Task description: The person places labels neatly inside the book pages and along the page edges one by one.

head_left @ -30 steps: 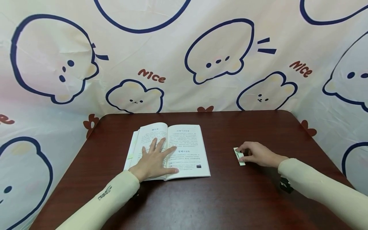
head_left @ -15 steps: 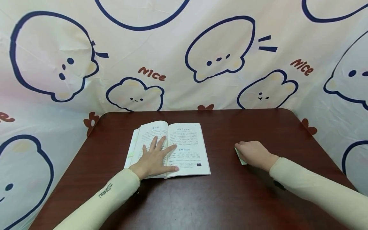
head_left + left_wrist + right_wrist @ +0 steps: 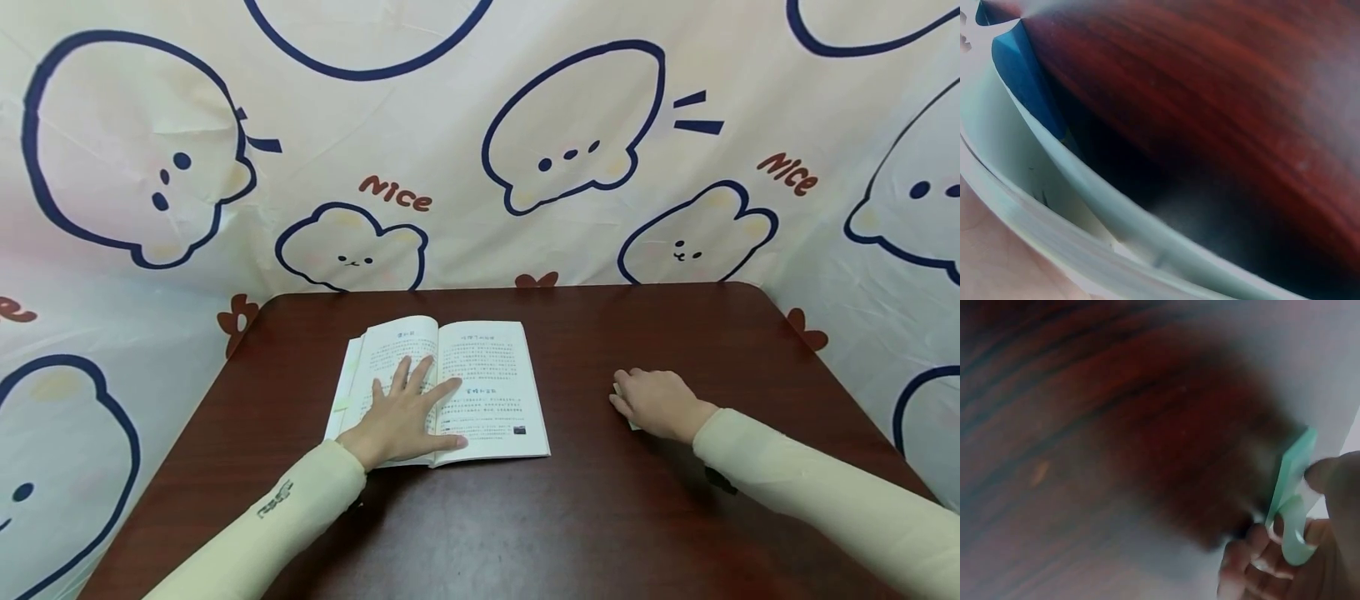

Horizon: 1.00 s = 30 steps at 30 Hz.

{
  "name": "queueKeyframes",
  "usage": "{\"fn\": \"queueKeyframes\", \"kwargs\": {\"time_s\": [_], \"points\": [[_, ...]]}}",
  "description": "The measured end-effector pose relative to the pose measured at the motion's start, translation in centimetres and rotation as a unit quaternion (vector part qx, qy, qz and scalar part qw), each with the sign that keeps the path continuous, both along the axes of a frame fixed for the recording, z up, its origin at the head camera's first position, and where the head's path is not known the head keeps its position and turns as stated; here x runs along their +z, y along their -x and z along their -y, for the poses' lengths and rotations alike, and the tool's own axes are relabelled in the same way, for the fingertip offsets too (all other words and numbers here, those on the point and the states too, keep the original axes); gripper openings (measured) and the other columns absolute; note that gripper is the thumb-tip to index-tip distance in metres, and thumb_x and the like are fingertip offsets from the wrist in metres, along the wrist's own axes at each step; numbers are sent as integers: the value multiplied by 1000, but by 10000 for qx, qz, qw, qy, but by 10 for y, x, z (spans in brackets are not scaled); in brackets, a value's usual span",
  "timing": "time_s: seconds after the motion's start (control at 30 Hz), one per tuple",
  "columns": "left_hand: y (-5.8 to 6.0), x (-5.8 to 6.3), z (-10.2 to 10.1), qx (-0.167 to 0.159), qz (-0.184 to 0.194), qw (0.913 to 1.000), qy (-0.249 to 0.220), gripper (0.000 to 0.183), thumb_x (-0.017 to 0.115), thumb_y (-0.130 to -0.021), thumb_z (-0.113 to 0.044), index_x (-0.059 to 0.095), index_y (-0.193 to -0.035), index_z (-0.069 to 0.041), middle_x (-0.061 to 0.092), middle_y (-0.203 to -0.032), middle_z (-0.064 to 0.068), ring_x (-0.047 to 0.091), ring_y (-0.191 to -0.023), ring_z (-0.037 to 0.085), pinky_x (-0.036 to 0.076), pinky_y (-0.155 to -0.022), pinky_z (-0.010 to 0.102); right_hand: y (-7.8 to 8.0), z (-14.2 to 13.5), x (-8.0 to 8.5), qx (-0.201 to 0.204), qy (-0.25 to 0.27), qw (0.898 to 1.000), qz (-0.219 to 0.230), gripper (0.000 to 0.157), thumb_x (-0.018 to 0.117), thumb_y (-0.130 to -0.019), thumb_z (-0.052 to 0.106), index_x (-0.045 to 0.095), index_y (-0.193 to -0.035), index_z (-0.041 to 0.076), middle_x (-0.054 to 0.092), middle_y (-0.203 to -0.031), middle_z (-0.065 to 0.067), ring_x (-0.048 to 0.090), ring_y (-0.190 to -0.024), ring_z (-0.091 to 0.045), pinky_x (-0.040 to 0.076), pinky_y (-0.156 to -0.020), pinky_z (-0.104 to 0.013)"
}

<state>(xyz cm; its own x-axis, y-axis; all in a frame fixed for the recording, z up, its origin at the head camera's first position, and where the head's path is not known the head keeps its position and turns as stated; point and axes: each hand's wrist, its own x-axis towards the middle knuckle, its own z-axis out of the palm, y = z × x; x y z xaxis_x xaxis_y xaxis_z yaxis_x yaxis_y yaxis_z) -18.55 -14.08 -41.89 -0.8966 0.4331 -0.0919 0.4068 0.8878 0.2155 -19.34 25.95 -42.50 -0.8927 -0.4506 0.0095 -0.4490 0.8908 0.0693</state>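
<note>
An open book (image 3: 491, 358) with printed white pages lies on the left half of the table. My left hand (image 3: 401, 421) rests on it, fingers spread across the fold. In the left wrist view the page edges (image 3: 1066, 228) bow up beside part of the palm. Right of the book, my right hand (image 3: 660, 402) holds a small pale green pad of sticky notes (image 3: 1289, 465) by the tabletop. Its thumb and fingers grip the pad, and a sheet (image 3: 1294, 540) curls away from it. The head view shows only a sliver of the pad under the fingers.
The dark red-brown table (image 3: 525, 533) has rounded far corners. A pale cloth (image 3: 457, 142) with cartoon outlines hangs behind it and at both sides. Thin green strips (image 3: 341, 407) stick to the book's left pages.
My right hand has turned over the sticky note pad and covers most of it, its fingers curling around. The left hand stays on the book.
</note>
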Motion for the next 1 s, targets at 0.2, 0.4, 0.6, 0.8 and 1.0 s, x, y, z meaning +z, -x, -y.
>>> {"fn": "queueKeyframes", "kwargs": {"time_s": [0.2, 0.4, 0.6, 0.8, 1.0], "points": [[0, 3, 0, -15, -43, 10000, -7, 92, 63, -82, -76, 38, -157, -30, 14, -169, 20, 5, -155, 52, 17, -105, 86, 8, -6, 12, -141, 666, 9920, 1065, 28, 60, -102, 31, 61, -104, 3, 59, -81, -3, 50, -67, -12, 42, -57, -28], [1, 3, -1, -2, -36, 10000, -7, 91, 63, -82, -76, 39, -157, -30, 14, -170, 20, 5, -155, 52, 16, -106, 86, 11, -10, 13, -358, 812, 9883, 1238, 25, 58, -103, 29, 57, -87, 10, 52, -71, 0, 46, -61, -11, 36, -53, -25], [1, 3, -1, 23, 2, 10000, -26, 92, 63, -81, -76, 38, -157, -30, 13, -170, 19, 4, -155, 51, 15, -106, 86, 10, -9, 12, -611, 127, 9943, 863, 39, 57, -102, 40, 65, -99, 3, 54, -66, 1, 49, -56, -11, 37, -48, -25], [-1, 1, -1, 21, 21, 10000, -58, 92, 62, -81, -77, 38, -157, -31, 13, -170, 18, 4, -155, 51, 15, -106, 86, 16, -15, 12, -631, 398, 9885, 1315, 37, 49, -106, 35, 67, -110, 3, 65, -83, -3, 56, -70, -14, 44, -60, -30], [-2, -1, 0, 10, -2, 10000, -65, 92, 62, -81, -77, 39, -157, -30, 13, -170, 18, 5, -155, 52, 15, -106, 86, 17, -16, 12, -661, 546, 9847, 1517, 35, 47, -108, 33, 66, -108, 4, 66, -86, -2, 55, -73, -15, 45, -64, -32]]}}
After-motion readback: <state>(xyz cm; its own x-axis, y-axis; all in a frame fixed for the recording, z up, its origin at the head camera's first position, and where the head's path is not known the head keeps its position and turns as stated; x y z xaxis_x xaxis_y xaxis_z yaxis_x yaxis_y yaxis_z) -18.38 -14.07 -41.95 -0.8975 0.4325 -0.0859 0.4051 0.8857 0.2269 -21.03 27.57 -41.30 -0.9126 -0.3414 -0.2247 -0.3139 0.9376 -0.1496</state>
